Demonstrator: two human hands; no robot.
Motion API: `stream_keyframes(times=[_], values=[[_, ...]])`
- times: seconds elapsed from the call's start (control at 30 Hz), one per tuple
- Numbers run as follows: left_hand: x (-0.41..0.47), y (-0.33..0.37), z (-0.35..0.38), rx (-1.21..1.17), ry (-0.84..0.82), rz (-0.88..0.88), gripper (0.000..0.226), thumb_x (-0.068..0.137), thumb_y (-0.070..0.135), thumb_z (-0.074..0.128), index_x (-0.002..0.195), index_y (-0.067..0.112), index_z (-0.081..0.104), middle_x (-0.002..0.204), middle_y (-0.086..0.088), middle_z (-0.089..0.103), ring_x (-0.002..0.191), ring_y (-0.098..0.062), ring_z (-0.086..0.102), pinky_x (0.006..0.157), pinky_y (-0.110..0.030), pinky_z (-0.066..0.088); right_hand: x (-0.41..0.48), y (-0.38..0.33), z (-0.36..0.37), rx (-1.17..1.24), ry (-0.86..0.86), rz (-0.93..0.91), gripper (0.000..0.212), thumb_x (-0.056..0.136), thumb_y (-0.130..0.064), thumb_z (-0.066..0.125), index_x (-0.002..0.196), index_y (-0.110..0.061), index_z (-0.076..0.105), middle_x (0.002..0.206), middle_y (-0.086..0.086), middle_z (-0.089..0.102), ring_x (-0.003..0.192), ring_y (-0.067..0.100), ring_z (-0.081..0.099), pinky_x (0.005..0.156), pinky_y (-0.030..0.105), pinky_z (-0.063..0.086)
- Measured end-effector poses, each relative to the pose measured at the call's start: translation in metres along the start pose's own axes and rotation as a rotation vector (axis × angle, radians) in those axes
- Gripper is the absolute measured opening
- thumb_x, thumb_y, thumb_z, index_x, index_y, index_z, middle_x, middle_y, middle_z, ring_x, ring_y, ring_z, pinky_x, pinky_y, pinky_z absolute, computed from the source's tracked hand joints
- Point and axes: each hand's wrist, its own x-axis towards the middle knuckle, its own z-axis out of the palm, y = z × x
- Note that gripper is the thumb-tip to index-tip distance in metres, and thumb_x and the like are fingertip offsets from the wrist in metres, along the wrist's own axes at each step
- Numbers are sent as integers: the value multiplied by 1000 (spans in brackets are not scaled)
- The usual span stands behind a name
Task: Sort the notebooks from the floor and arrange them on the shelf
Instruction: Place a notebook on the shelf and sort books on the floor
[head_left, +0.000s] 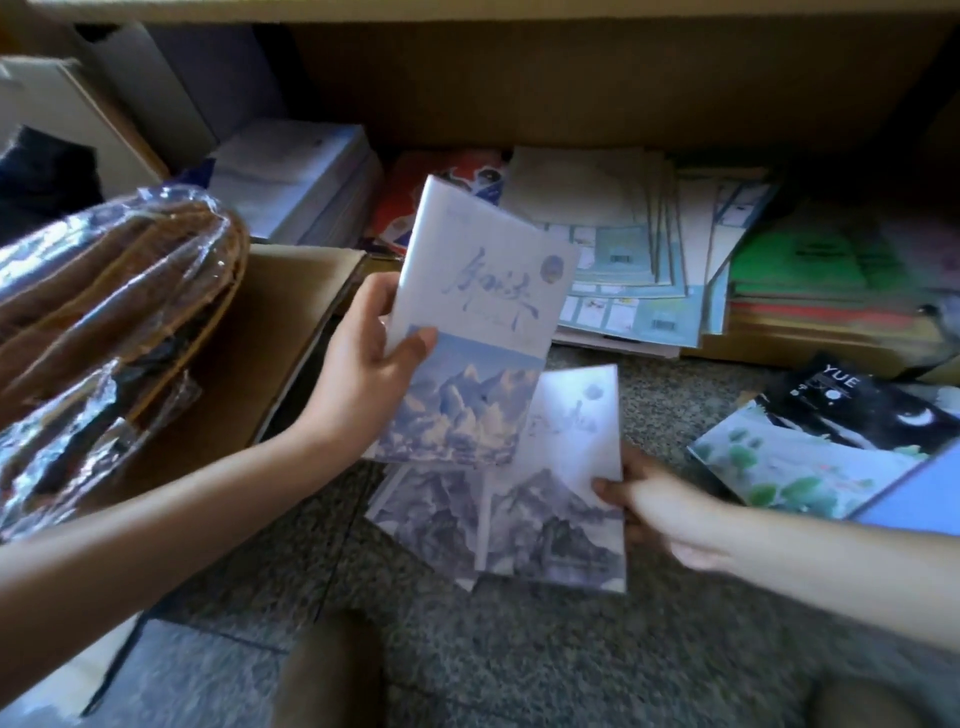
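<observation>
- Centre frame: the left hand (363, 364) grips a pale paper notebook with a blue mountain cover (478, 322), thumb across its front, held off the floor.
- Lower right: the right hand (660, 506) pinches the edge of a matching grey-mountain notebook (558, 488) low over the speckled stone floor (519, 649).
- Sorting looks midway: notebook stacks (649, 249) sit on the brown wooden shelf (519, 88) at top; a black "YUE" notebook (878, 410) waits on the floor at right.

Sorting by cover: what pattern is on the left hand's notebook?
Notebook: pale blue-white, mountain scene; head view.
</observation>
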Motion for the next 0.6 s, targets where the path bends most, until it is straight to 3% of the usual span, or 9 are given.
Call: stream_keyframes(times=[0.1,0.2,0.3,0.37,0.5,0.6], values=[[-2,0,8,-82,59,-52,20,92,1,54,98,21,49,81,10,65,68,-4,63,58,-20,50,-19,-16,-32,57,162,-175,33,92,1,51,114,-23,53,114,3,66,101,24,64,88,47,51],[-4,0,15,-166,133,-151,19,93,5,53,96,23,51,82,7,65,65,-3,64,54,-21,51,-34,-22,-54,58,411,-391,29,92,0,50,107,-25,53,116,0,64,100,18,62,87,38,48],[-4,4,22,-139,129,-182,12,95,7,51,104,15,49,86,4,64,64,-2,63,55,-21,53,-48,-26,-64,-9,648,-558,17,98,-12,46,103,-28,52,100,-12,62,87,-2,58,73,27,45],[-5,7,28,-128,106,-185,12,95,7,50,106,12,48,85,3,64,62,-1,63,53,-19,52,-56,-32,-68,-78,750,-606,15,100,-17,42,90,-27,49,80,-12,51,67,-11,49,60,22,36],[-3,13,40,-117,102,-210,11,94,6,51,104,11,53,81,1,63,63,-8,60,55,-22,49,-61,-47,-63,-78,715,-656,16,98,-21,45,85,-23,53,68,-10,49,56,-8,47,51,9,33],[-3,18,50,-157,95,-232,11,95,6,50,103,10,56,83,-3,64,69,-13,60,63,-29,49,-54,-51,-50,-43,617,-588,18,98,-28,45,99,-16,58,86,-2,61,76,5,57,61,12,37]])
